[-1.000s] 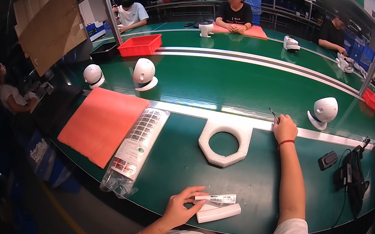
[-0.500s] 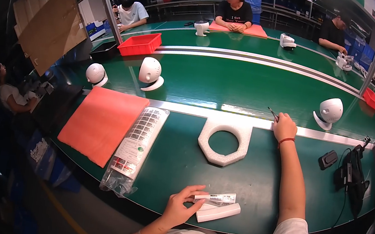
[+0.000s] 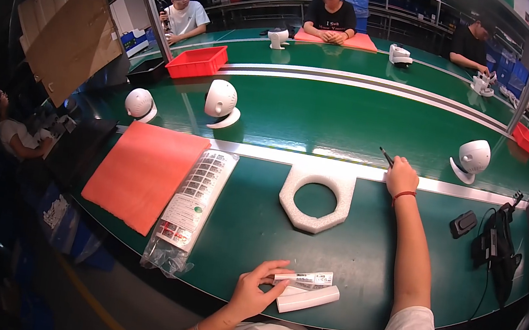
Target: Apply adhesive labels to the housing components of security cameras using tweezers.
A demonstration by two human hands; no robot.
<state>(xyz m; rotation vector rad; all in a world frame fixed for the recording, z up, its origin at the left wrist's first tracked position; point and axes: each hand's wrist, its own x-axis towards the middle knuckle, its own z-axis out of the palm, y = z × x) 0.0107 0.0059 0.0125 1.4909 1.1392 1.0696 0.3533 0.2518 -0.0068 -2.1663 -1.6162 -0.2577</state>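
My left hand is at the near edge of the bench, its fingers closed on a narrow white printed label strip. Just below the strip lies a smooth white oblong piece, close to my fingertips. My right arm reaches forward, and my right hand rests over the metal rail, gripping dark tweezers that point up and to the left. Between the hands sits a white foam ring with an octagonal outline and a round hole.
White round-headed devices stand on the green belt. At left lie an orange foam sheet and a plastic-wrapped printed pack. A black adapter and cables lie right. A red bin and several co-workers are across the belt.
Devices on the near belt have shifted right; those on the far belt have shifted slightly left. The tweezers have tilted slightly. My left hand has stayed in place.
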